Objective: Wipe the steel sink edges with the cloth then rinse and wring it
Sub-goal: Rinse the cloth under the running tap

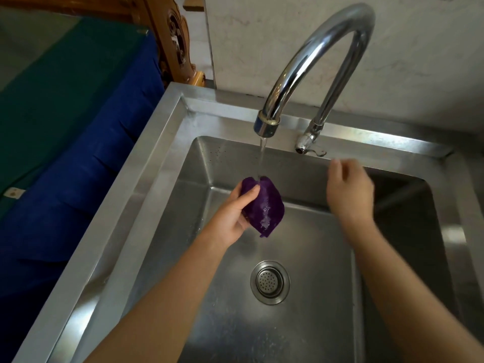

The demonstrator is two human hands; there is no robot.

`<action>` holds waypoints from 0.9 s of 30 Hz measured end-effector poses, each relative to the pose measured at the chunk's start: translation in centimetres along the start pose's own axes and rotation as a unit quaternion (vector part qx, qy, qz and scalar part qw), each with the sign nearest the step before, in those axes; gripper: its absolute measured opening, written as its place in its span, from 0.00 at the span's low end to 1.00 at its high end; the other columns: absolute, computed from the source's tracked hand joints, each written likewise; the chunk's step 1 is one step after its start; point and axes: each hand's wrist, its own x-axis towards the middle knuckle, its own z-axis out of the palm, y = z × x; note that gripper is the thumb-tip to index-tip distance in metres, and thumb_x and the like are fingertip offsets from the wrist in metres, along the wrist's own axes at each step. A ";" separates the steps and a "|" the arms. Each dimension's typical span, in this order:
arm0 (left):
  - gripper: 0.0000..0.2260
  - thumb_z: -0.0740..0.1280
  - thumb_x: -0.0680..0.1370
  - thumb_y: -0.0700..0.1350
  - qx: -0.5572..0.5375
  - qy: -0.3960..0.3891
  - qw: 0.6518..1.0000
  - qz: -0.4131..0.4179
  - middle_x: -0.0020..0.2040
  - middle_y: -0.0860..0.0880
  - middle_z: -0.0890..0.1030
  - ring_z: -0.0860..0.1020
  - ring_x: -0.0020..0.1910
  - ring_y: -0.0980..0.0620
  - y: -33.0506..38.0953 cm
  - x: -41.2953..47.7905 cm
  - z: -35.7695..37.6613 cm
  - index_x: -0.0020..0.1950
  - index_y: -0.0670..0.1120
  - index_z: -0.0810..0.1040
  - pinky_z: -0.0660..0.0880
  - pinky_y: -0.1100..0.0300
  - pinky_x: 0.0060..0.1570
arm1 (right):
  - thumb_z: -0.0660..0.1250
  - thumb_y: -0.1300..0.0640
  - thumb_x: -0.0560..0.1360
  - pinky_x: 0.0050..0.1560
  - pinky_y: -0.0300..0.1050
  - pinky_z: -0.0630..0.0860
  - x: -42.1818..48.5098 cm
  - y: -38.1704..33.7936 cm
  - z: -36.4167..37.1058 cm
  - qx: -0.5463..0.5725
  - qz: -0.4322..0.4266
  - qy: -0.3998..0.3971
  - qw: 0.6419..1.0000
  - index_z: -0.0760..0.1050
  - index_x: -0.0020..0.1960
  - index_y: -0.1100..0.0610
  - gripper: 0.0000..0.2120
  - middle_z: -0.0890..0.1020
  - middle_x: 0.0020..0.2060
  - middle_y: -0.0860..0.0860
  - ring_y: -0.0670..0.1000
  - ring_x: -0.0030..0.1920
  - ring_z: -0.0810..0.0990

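My left hand (233, 216) grips a wet purple cloth (264, 208) over the steel sink basin, thumb across its upper end. A thin stream of water (262, 153) falls from the curved chrome faucet (309, 61) onto the top of the cloth. My right hand (349, 189) hovers to the right of the cloth, just below the faucet lever (305, 142); it is motion-blurred, holds nothing, and its fingers are loosely apart. The steel sink edge (146, 163) runs along the left and back of the basin.
A round drain strainer (270, 282) sits in the basin floor below my hands. A blue and green cloth-covered surface (65, 127) lies left of the sink. Carved wooden furniture (178, 40) and a pale wall (419, 48) stand behind.
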 end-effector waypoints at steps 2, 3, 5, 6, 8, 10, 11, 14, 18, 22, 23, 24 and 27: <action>0.19 0.71 0.72 0.44 0.004 -0.002 1.000 -0.001 0.57 0.45 0.80 0.78 0.57 0.46 0.1 0.1 0.5 0.61 0.46 0.74 0.77 0.51 0.52 | 0.58 0.54 0.79 0.46 0.35 0.67 -2.4 1.6 2.1 0.067 -0.006 -0.070 0.995 0.74 0.58 0.60 0.13 0.77 0.49 0.53 0.51 0.52 0.76; 0.15 0.70 0.72 0.43 0.001 -0.001 1.000 0.008 0.53 0.46 0.80 0.79 0.54 0.48 0.1 0.2 0.9 0.58 0.47 0.74 0.77 0.51 0.51 | 0.58 0.52 0.79 0.53 0.30 0.67 -3.1 2.1 3.3 0.106 0.008 -0.150 0.983 0.70 0.65 0.58 0.16 0.75 0.57 0.52 0.48 0.58 0.73; 0.08 0.68 0.74 0.40 -0.008 0.006 0.999 0.036 0.48 0.47 0.79 0.78 0.47 0.50 0.3 0.4 1.6 0.49 0.48 0.72 0.78 0.53 0.47 | 0.57 0.48 0.79 0.68 0.40 0.65 -3.3 2.2 5.1 0.187 0.061 -0.272 0.942 0.63 0.71 0.51 0.22 0.69 0.67 0.49 0.46 0.66 0.69; 0.08 0.68 0.74 0.40 0.003 0.016 0.999 0.049 0.47 0.47 0.78 0.78 0.46 0.50 0.5 0.5 1.8 0.47 0.48 0.70 0.79 0.54 0.43 | 0.58 0.48 0.78 0.69 0.47 0.67 -3.0 2.2 5.6 0.221 0.082 -0.296 0.926 0.64 0.71 0.50 0.22 0.70 0.67 0.49 0.48 0.66 0.70; 0.09 0.68 0.75 0.40 0.056 0.057 0.994 0.075 0.48 0.47 0.76 0.78 0.44 0.52 1.0 0.5 1.8 0.47 0.46 0.67 0.80 0.57 0.36 | 0.63 0.51 0.77 0.64 0.53 0.73 -2.3 2.1 5.9 0.243 0.077 -0.297 0.920 0.68 0.68 0.52 0.20 0.76 0.62 0.52 0.51 0.61 0.76; 0.11 0.68 0.75 0.40 0.140 0.119 0.978 0.097 0.50 0.47 0.74 0.77 0.44 0.52 1.4 0.4 1.3 0.50 0.45 0.66 0.80 0.57 0.37 | 0.66 0.54 0.75 0.61 0.52 0.75 -1.6 2.0 5.8 0.206 0.058 -0.296 0.931 0.68 0.67 0.55 0.22 0.75 0.59 0.52 0.51 0.58 0.76; 0.13 0.69 0.74 0.41 0.183 0.143 0.967 0.101 0.51 0.47 0.73 0.77 0.44 0.51 1.5 0.4 0.8 0.52 0.46 0.66 0.80 0.56 0.39 | 0.67 0.54 0.74 0.60 0.51 0.76 -1.4 2.1 5.8 0.167 0.052 -0.297 0.939 0.68 0.67 0.55 0.23 0.74 0.58 0.53 0.52 0.57 0.76; 0.12 0.71 0.73 0.44 0.236 0.152 0.956 0.085 0.54 0.46 0.75 0.79 0.46 0.49 1.4 0.3 0.2 0.52 0.50 0.70 0.79 0.48 0.46 | 0.68 0.49 0.73 0.58 0.52 0.77 -1.1 2.1 6.0 0.067 0.019 -0.284 0.956 0.72 0.61 0.56 0.20 0.75 0.56 0.57 0.54 0.52 0.78; 0.09 0.65 0.77 0.50 0.201 0.124 0.971 0.036 0.49 0.44 0.82 0.80 0.48 0.48 1.6 0.2 1.0 0.52 0.46 0.77 0.79 0.52 0.46 | 0.66 0.48 0.74 0.56 0.42 0.74 -1.4 0.8 5.8 0.028 -0.057 -0.215 0.975 0.71 0.57 0.58 0.17 0.66 0.53 0.52 0.50 0.46 0.74; 0.18 0.58 0.78 0.58 0.171 0.108 0.979 0.028 0.49 0.46 0.85 0.83 0.50 0.49 1.6 0.6 1.7 0.54 0.47 0.79 0.80 0.51 0.47 | 0.63 0.49 0.76 0.53 0.48 0.75 -1.4 -0.6 5.2 -0.005 -0.100 -0.191 0.976 0.68 0.62 0.53 0.17 0.71 0.58 0.53 0.53 0.51 0.76; 0.19 0.58 0.78 0.59 0.153 0.139 0.978 0.028 0.45 0.47 0.86 0.83 0.47 0.50 1.6 0.9 2.0 0.51 0.47 0.80 0.79 0.52 0.46 | 0.62 0.48 0.76 0.52 0.49 0.75 -1.6 -0.8 5.2 -0.030 -0.119 -0.192 0.974 0.66 0.65 0.50 0.19 0.72 0.58 0.54 0.55 0.52 0.77; 0.19 0.57 0.78 0.60 0.133 0.167 0.976 0.030 0.41 0.48 0.86 0.83 0.44 0.50 1.7 1.0 2.2 0.47 0.47 0.81 0.79 0.53 0.45 | 0.62 0.47 0.76 0.50 0.50 0.75 -2.0 -1.1 5.1 -0.054 -0.143 -0.189 0.970 0.65 0.66 0.48 0.20 0.73 0.57 0.54 0.57 0.52 0.77; 0.18 0.49 0.82 0.54 0.060 0.152 0.986 0.019 0.33 0.54 0.81 0.81 0.39 0.56 1.4 1.7 2.5 0.42 0.50 0.74 0.76 0.61 0.40 | 0.60 0.40 0.75 0.45 0.53 0.75 -4.6 -2.8 5.6 -0.096 -0.215 -0.183 0.955 0.69 0.61 0.51 0.20 0.71 0.53 0.55 0.63 0.47 0.78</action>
